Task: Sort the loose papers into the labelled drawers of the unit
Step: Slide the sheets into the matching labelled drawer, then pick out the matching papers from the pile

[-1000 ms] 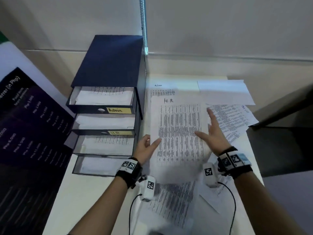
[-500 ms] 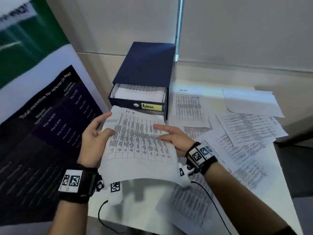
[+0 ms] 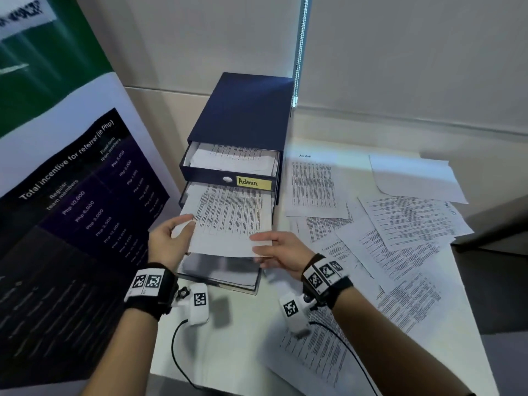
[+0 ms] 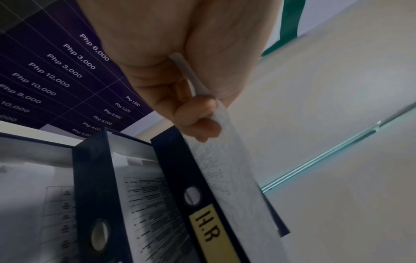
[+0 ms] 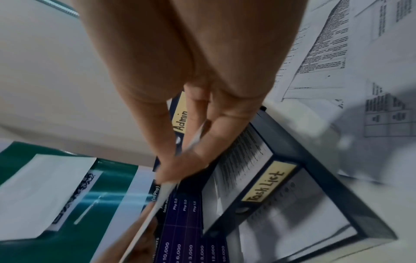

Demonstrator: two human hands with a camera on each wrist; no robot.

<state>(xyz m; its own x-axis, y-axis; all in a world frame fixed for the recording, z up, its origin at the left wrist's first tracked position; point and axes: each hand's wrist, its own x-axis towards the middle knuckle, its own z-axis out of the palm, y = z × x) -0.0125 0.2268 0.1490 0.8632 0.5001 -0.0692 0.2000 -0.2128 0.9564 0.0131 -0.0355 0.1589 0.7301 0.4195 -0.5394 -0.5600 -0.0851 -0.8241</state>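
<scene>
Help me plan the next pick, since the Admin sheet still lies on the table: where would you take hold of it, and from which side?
Probably by the Admin sheet's far left corner, coming from the drawer unit's side. It lies flat, its near edge overlaps other loose papers, and that corner lies on bare table.

You are getting soft, even daylight-toned light on the table [image 3: 243, 332], wide-angle bending at all edges, motion blur smearing the banner [image 3: 25, 12] top, and both wrist views darkening, vignetted and soft, toward the drawers [image 4: 90, 204].
</scene>
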